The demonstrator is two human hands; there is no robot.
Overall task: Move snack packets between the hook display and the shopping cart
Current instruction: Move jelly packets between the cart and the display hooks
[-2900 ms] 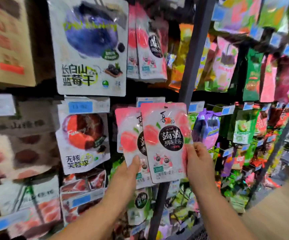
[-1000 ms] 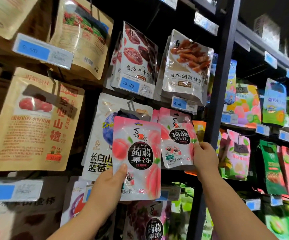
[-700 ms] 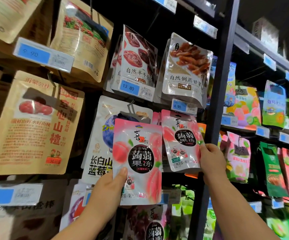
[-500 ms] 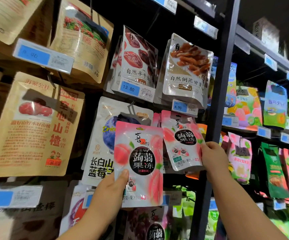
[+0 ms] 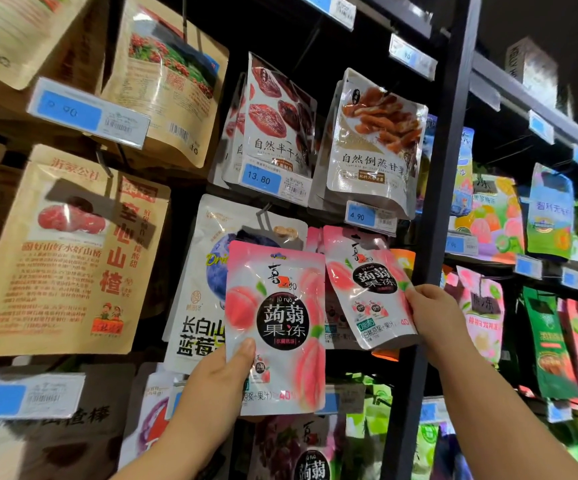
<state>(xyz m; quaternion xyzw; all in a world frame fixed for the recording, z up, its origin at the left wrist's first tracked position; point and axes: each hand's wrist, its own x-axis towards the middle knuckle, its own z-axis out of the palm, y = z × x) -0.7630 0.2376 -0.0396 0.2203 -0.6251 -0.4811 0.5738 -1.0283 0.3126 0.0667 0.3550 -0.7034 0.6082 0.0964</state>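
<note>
SNACK AISLE: A person's left hand (image 5: 221, 372), reaching up from 7 o'clock in the frame, grips the front pink packet (image 5: 280, 323) of peach konjac jelly by its lower left corner, with the thumb pressed across the printed face and the fingers hidden behind. The packet stands nearly upright at the centre of the view, in front of the hook display and off any hook. It overlaps the white blueberry packet (image 5: 194, 306) that hangs at its 9 o'clock.

The right hand (image 5: 433, 313), coming in from 5 o'clock, holds the second pink packet (image 5: 367, 292), of the same kind, by its right edge with the fingers curled round it. That packet sits at 2 o'clock from the first, tilted so its top leans left. Its upper edge is just under the blue price tag marked 4.90 (image 5: 362, 215); whether its hole is on a hook cannot be told. More pink packets show just behind it.

The right hand lies in front of the rack's black upright post (image 5: 436, 202). At 12 o'clock above the two packets hang a dried-date packet (image 5: 280, 123), fronted by a tag marked 13.80 (image 5: 263, 180), and a sweet-potato packet (image 5: 377, 140). A large kraft-paper hawthorn packet (image 5: 65, 251) fills the 9 o'clock side, with another brown pouch (image 5: 169, 88) at 11 o'clock. Beyond the post, at 3 o'clock, green, pink and multicoloured packets (image 5: 550, 216) hang in blurred rows.
</note>
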